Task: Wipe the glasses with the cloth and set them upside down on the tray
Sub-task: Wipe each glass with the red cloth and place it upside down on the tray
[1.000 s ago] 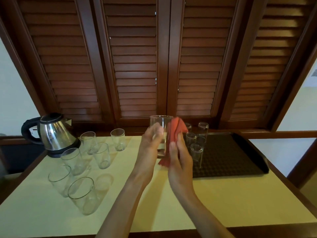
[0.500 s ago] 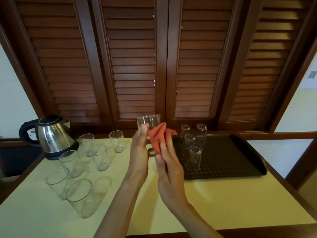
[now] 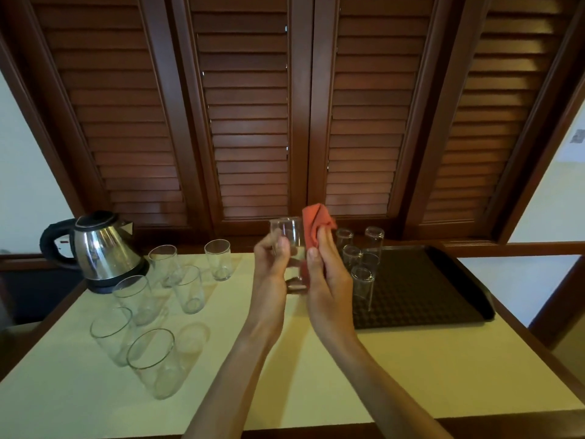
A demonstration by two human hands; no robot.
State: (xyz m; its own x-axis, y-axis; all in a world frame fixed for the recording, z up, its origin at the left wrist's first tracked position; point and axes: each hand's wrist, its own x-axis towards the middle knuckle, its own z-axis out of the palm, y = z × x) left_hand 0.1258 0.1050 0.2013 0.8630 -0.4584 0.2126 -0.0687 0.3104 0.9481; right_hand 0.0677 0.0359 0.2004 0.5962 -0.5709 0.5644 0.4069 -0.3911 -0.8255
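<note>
Five glasses (image 3: 361, 264) stand inverted on the tray (image 3: 443, 280); six upright glasses (image 3: 148, 359) wait; left hand (image 3: 272, 267) fingers grip a tumbler (image 3: 289, 245), right hand (image 3: 329, 277) fingers press the cloth (image 3: 316, 226).

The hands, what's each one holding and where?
Left hand grips the drinking glass around its side wall; right hand holds the red cloth against it.

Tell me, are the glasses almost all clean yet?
About halfway. Five glasses already stand upside down on the tray. The left hand holds one glass while the right hand rubs it with the red cloth. Six glasses wait upright beside the kettle.
</note>
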